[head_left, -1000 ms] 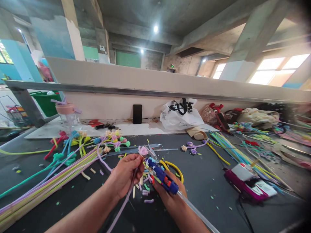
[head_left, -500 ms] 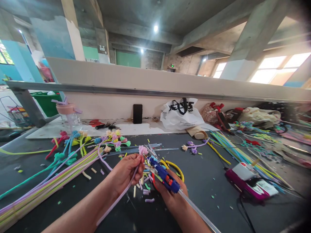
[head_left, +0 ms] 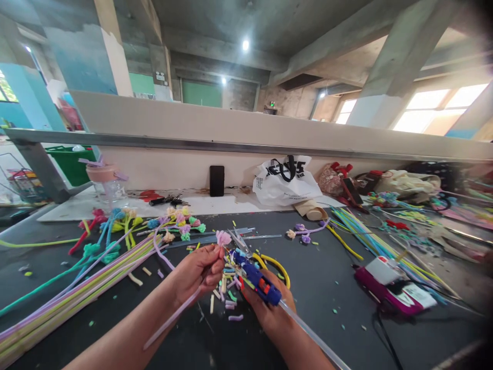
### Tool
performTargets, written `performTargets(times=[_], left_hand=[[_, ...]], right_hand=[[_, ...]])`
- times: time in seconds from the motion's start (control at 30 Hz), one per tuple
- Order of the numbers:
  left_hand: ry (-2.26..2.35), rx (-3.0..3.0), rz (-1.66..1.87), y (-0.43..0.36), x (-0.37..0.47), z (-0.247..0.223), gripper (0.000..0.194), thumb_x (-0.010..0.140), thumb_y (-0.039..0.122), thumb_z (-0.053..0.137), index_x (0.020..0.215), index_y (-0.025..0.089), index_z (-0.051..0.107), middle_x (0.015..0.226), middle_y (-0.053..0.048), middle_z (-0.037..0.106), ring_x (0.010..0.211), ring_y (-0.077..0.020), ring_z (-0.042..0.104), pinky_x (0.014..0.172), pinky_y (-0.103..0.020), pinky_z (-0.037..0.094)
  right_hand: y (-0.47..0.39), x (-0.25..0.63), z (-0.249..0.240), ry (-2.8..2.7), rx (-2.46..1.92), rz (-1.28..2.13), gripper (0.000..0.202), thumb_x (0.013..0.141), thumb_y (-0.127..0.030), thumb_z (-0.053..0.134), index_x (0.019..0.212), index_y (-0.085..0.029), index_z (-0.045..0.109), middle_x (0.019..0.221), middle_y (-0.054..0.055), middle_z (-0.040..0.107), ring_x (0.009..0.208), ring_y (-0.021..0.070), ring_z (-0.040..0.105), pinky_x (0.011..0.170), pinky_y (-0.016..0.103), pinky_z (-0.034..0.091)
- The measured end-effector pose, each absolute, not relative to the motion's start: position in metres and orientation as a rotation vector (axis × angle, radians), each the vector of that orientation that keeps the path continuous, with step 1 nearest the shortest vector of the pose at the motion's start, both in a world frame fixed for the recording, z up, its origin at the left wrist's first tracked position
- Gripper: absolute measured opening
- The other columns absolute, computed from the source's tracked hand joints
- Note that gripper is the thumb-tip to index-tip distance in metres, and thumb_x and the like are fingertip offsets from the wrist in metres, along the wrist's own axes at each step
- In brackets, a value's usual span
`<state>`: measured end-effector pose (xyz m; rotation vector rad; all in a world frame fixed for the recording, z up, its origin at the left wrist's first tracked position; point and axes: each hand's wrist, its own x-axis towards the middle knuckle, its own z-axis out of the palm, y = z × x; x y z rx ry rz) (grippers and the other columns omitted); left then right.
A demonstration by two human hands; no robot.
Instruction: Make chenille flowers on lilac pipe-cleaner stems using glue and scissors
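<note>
Between the thumb and fingers of my left hand (head_left: 202,270) is a pink pipe-cleaner flower (head_left: 223,238), its blossom standing above the fingertips. A pale lilac pipe-cleaner stem (head_left: 171,319) runs down from that hand along the forearm. My right hand (head_left: 269,303) is wrapped round a blue hot glue gun (head_left: 256,277), with a clear glue stick (head_left: 308,331) sticking out of its back end. The gun's nozzle points toward the flower, a small distance from it. Scissors with yellow handles (head_left: 280,266) lie just behind the gun, partly covered by it.
Cut pipe-cleaner bits (head_left: 230,303) litter the dark table. Finished small flowers (head_left: 185,221) and a long pipe-cleaner bundle (head_left: 96,277) lie left. Rightward are a purple power strip (head_left: 385,293) and more pipe cleaners (head_left: 370,234). Along the back stand a phone (head_left: 216,181) and a white bag (head_left: 287,182).
The left hand has turned slightly, and the stem's lower end has swung left and up. The glue gun has shifted a little left, still held by the right hand.
</note>
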<state>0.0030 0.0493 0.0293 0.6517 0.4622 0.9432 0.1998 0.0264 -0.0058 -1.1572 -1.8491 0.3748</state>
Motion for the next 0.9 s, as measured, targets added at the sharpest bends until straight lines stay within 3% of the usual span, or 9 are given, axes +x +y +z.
performTargets(times=[0.17,0.33,0.53,0.7,0.9], left_hand=[[0.453,0.643,0.929,0.049,-0.001,0.031,0.011,0.079,0.022,0.055,0.073,0.015,0.048,0.050,0.007,0.039,0.032,-0.0015,0.029,0.026,-0.010,0.016],[0.776,0.928,1.184,0.049,0.002,0.035,0.020,0.075,0.032,0.060,0.068,0.015,0.050,0.050,0.004,0.047,0.034,-0.0038,0.038,0.029,-0.013,0.024],[1.056,1.092,1.383,0.046,0.012,0.042,0.023,0.068,0.034,0.066,0.065,0.015,0.053,0.054,0.003,0.053,0.038,-0.0038,0.040,0.035,-0.014,0.026],[1.096,1.071,1.370,0.041,0.019,0.045,0.020,0.065,0.030,0.069,0.063,0.014,0.057,0.049,0.004,0.053,0.040,-0.0033,0.039,0.040,-0.014,0.026],[0.843,0.876,1.213,0.039,0.014,0.044,0.021,0.068,0.032,0.067,0.069,0.013,0.059,0.057,0.001,0.055,0.042,-0.0022,0.038,0.037,-0.014,0.019]], right_hand=[[0.023,0.199,-0.004,-1.786,-1.135,0.345,0.017,0.076,-0.037,0.055,0.076,-0.020,0.059,0.067,0.001,0.061,0.060,0.0157,0.059,0.056,0.025,0.047],[0.022,0.203,-0.006,-1.671,-1.130,0.317,0.014,0.075,-0.035,0.057,0.074,-0.021,0.059,0.068,0.003,0.064,0.061,0.0183,0.061,0.053,0.026,0.049],[0.032,0.209,-0.006,-1.583,-1.227,0.373,0.023,0.076,-0.039,0.055,0.085,-0.019,0.063,0.079,0.007,0.068,0.072,0.0217,0.065,0.064,0.029,0.053],[0.037,0.223,0.010,-1.659,-1.405,0.338,0.029,0.076,-0.044,0.052,0.080,-0.018,0.063,0.066,0.004,0.066,0.060,0.0204,0.062,0.054,0.029,0.050],[0.032,0.280,0.012,-2.012,-1.444,0.113,0.030,0.071,-0.034,0.057,0.098,-0.020,0.055,0.091,0.005,0.063,0.079,0.0203,0.062,0.068,0.031,0.050]])
